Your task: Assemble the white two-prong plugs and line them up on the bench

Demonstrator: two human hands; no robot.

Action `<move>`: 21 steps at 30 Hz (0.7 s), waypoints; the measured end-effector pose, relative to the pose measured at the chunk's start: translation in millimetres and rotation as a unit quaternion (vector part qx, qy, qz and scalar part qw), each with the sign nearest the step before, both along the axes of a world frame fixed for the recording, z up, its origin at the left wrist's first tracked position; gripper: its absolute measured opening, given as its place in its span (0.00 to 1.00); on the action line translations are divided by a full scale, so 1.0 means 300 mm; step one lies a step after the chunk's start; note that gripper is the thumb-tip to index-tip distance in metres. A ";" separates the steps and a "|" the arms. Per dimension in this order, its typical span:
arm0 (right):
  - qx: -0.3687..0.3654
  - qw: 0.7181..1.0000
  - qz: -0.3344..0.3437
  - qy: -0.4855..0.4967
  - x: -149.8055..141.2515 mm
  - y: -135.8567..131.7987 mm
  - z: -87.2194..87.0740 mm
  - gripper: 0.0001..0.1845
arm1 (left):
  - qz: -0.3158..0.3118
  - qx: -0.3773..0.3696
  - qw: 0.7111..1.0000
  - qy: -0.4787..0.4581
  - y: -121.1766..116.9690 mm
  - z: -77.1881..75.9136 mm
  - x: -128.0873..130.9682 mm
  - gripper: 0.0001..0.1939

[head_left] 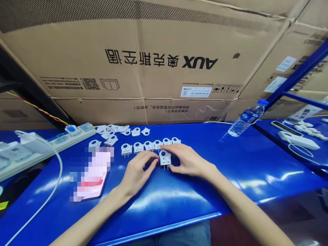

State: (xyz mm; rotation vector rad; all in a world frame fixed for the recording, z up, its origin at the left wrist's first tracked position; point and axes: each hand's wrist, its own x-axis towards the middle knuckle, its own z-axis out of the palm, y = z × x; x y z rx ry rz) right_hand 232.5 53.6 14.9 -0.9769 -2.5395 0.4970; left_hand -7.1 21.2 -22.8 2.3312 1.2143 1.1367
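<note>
A white two-pin plug with a round hole in its head [165, 158] stands over the blue table, its metal pins pointing toward me. My right hand [188, 159] grips it from the right, index finger at its top and thumb near its lower edge. At its left side, my left hand [139, 169] has thumb and index finger pinched together. A tiny red bit shows by those fingertips; what it belongs to is unclear. Just behind, several similar plugs [126, 149] lie in a row, with pins showing on some.
More white ringed pieces [135, 132] lie loosely behind the row. A pixelated pink item [94, 177] is left of my hands. A power strip [58, 145] with a white cable runs along the left. A water bottle [246, 119] leans at right. Cardboard boxes [143, 78] wall the back.
</note>
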 end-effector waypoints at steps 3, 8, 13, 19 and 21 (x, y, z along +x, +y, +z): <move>0.015 1.000 0.007 0.016 -0.006 -0.002 -0.016 0.40 | -0.006 0.028 0.999 -0.014 0.004 -0.004 0.001 0.06; 0.025 0.999 0.020 0.024 -0.010 -0.010 -0.027 0.40 | -0.017 0.058 0.998 -0.018 0.004 -0.006 0.007 0.07; 0.039 0.998 0.030 0.026 -0.012 -0.014 -0.036 0.40 | -0.015 0.067 0.998 -0.002 0.009 -0.012 0.002 0.08; 0.047 0.998 0.038 0.032 -0.009 -0.012 -0.048 0.40 | -0.018 0.090 0.996 0.012 0.011 -0.008 -0.003 0.08; 0.052 0.997 0.040 0.034 -0.008 -0.012 -0.050 0.39 | -0.020 0.092 0.995 0.019 0.009 -0.003 -0.003 0.08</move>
